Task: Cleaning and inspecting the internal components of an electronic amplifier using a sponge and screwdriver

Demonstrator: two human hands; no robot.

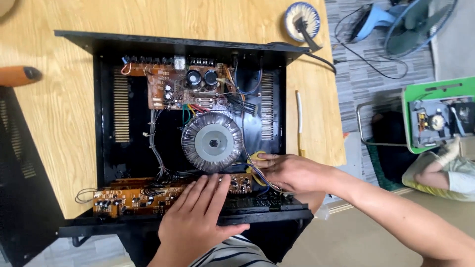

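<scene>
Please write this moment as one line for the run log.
left hand: flat on front circuit board | right hand: pinching yellow cloth beside toroidal transformer | amplifier chassis: open

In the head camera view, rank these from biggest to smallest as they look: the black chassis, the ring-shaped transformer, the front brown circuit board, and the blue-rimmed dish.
1. Black chassis
2. Front brown circuit board, partly under the left hand
3. Ring-shaped transformer
4. Blue-rimmed dish

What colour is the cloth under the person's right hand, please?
Yellow: the cloth peeks out beneath the right hand, beside the ring-shaped transformer. The head view shows it.
</scene>
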